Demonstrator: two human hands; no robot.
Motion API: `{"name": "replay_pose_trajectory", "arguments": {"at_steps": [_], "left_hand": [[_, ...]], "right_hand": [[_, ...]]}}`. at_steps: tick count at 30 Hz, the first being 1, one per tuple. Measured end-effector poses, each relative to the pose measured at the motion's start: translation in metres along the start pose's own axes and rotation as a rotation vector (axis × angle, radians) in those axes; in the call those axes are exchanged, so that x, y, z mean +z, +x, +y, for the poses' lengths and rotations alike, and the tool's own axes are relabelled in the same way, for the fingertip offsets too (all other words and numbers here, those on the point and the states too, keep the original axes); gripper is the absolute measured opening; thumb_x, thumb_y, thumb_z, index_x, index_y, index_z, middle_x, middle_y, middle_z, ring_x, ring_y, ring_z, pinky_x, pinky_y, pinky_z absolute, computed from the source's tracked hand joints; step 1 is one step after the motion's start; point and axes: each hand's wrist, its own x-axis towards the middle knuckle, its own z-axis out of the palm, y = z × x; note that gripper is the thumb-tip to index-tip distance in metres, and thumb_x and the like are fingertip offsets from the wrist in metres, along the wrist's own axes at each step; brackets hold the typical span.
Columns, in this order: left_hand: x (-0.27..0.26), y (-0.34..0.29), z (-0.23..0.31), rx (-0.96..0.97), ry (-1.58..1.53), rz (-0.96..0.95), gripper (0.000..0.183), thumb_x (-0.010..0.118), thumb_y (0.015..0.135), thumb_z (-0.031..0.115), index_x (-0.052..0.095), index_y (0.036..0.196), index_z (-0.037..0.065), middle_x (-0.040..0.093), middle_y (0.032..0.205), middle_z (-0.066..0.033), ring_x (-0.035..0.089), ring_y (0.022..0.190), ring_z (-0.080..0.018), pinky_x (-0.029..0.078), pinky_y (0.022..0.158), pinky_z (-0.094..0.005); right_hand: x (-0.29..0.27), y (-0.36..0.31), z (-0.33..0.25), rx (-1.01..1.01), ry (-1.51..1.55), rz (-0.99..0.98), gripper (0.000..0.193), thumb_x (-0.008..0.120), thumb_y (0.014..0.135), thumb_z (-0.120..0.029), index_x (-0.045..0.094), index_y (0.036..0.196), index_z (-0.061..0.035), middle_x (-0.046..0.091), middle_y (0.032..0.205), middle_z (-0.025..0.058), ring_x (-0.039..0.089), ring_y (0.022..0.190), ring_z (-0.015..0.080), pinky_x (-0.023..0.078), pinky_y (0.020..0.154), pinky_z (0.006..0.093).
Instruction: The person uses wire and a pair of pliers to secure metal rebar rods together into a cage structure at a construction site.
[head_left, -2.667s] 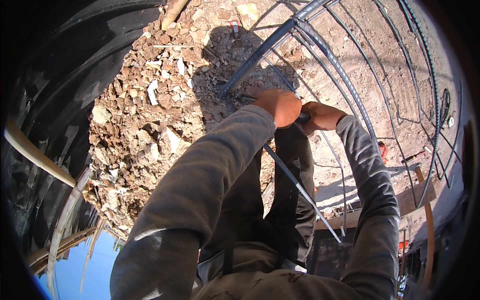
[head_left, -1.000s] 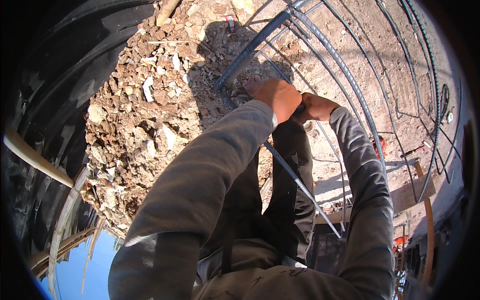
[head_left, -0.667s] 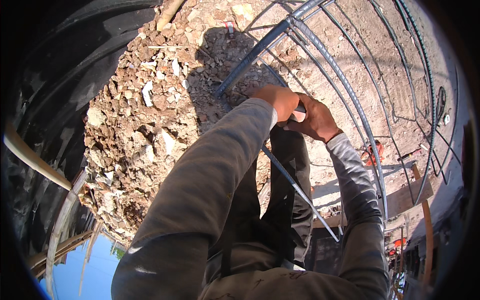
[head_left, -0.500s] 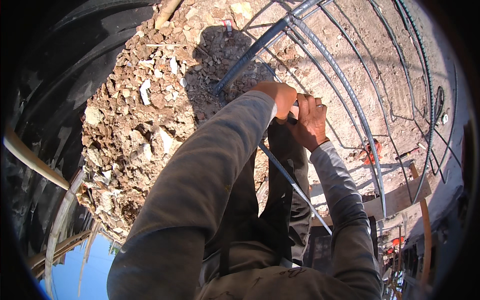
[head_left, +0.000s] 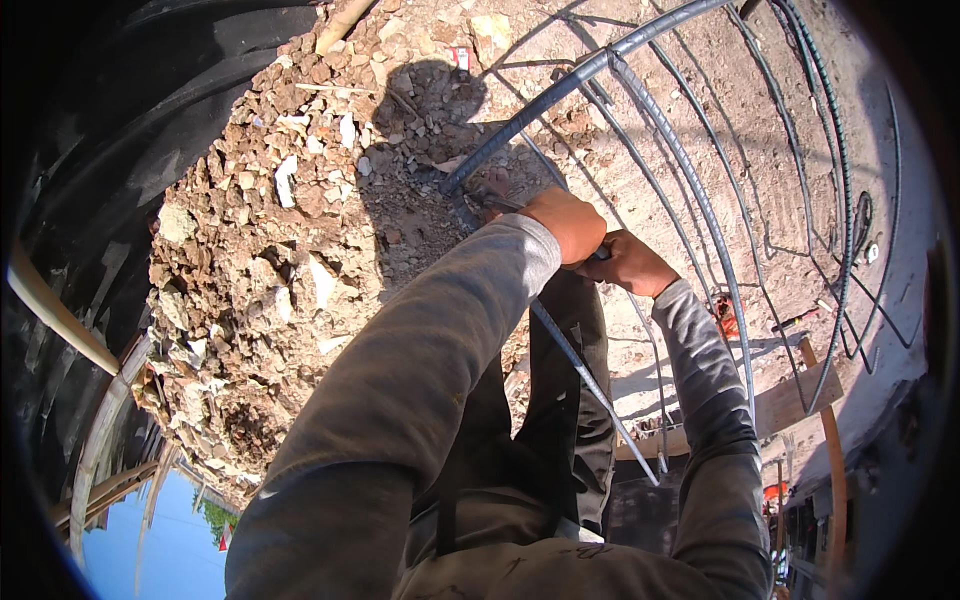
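My left hand (head_left: 566,222) is closed near the end of a thick ribbed steel bar (head_left: 530,110). Its fingers are mostly hidden behind the back of the hand. Just beyond it, a metal tool end (head_left: 500,204) shows by the bar; its exact kind is unclear. My right hand (head_left: 634,265) is closed on a dark handle (head_left: 601,252) that shows between both hands. Another ribbed bar (head_left: 592,385) slopes below the hands, across my dark trousers.
Curved rebar and bent stirrups (head_left: 700,190) arch across the right. Broken stones and soil (head_left: 260,240) cover the left, beside black sheeting (head_left: 110,180). A wooden board (head_left: 790,402) lies lower right, and an orange-red object (head_left: 726,315) is on the ground.
My right hand has turned and shifted slightly right and down, its fingers now folded over the handle. My left hand has dropped slightly. The metal tool end has come into sight beyond it.
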Motion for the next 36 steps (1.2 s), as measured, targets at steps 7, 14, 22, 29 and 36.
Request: {"name": "replay_pose_trajectory", "arguments": {"at_steps": [7, 14, 22, 29, 36], "left_hand": [[0.028, -0.020, -0.006, 0.049, 0.245, 0.634, 0.052, 0.066, 0.078, 0.016, 0.051, 0.127, 0.006, 0.062, 0.094, -0.0095, 0.065, 0.081, -0.0282, 0.052, 0.075, -0.0406], [0.002, -0.020, -0.005, -0.066, 0.016, 0.392, 0.067, 0.068, 0.075, 0.015, 0.039, 0.132, -0.005, 0.054, 0.115, -0.0146, 0.056, 0.109, -0.0294, 0.045, 0.091, -0.0419], [0.006, -0.064, 0.032, 0.219, -0.236, 0.679, 0.044, 0.059, 0.082, 0.009, 0.052, 0.125, 0.001, 0.058, 0.111, -0.0120, 0.060, 0.101, -0.0277, 0.047, 0.088, -0.0394], [0.069, -0.142, 0.010, -0.175, -1.321, 1.242, 0.037, 0.053, 0.086, 0.002, 0.054, 0.123, 0.004, 0.063, 0.098, -0.0075, 0.060, 0.084, -0.0132, 0.049, 0.074, -0.0277], [0.131, -0.111, -0.002, -0.320, -1.331, 1.130, 0.044, 0.055, 0.089, 0.004, 0.045, 0.132, 0.002, 0.061, 0.102, -0.0098, 0.058, 0.081, -0.0125, 0.050, 0.071, -0.0275]], "right_hand": [[-0.048, 0.013, -0.014, 0.051, -0.093, -0.154, 0.049, 0.079, 0.074, -0.035, 0.064, 0.103, 0.0014, 0.070, 0.086, 0.0097, 0.067, 0.073, 0.0155, 0.049, 0.051, 0.0270], [0.010, -0.019, -0.028, -0.265, -1.124, 0.728, 0.077, 0.076, 0.068, -0.018, 0.039, 0.132, 0.0020, 0.049, 0.111, 0.0167, 0.053, 0.103, 0.0389, 0.045, 0.090, 0.0434], [-0.021, -0.011, -0.010, 0.161, -0.018, -0.088, 0.025, 0.063, 0.080, -0.010, 0.063, 0.101, 0.0043, 0.066, 0.091, 0.0178, 0.066, 0.082, 0.0276, 0.058, 0.063, 0.0371], [0.012, -0.061, 0.069, 0.115, 0.285, 0.280, 0.048, 0.054, 0.080, -0.001, 0.054, 0.128, -0.0018, 0.064, 0.096, 0.0087, 0.059, 0.080, 0.0151, 0.053, 0.066, 0.0273], [0.101, -0.129, 0.101, -0.251, 0.704, 0.473, 0.061, 0.055, 0.076, 0.008, 0.047, 0.136, -0.0043, 0.054, 0.106, 0.0002, 0.049, 0.089, 0.0068, 0.043, 0.070, 0.0214]]}}
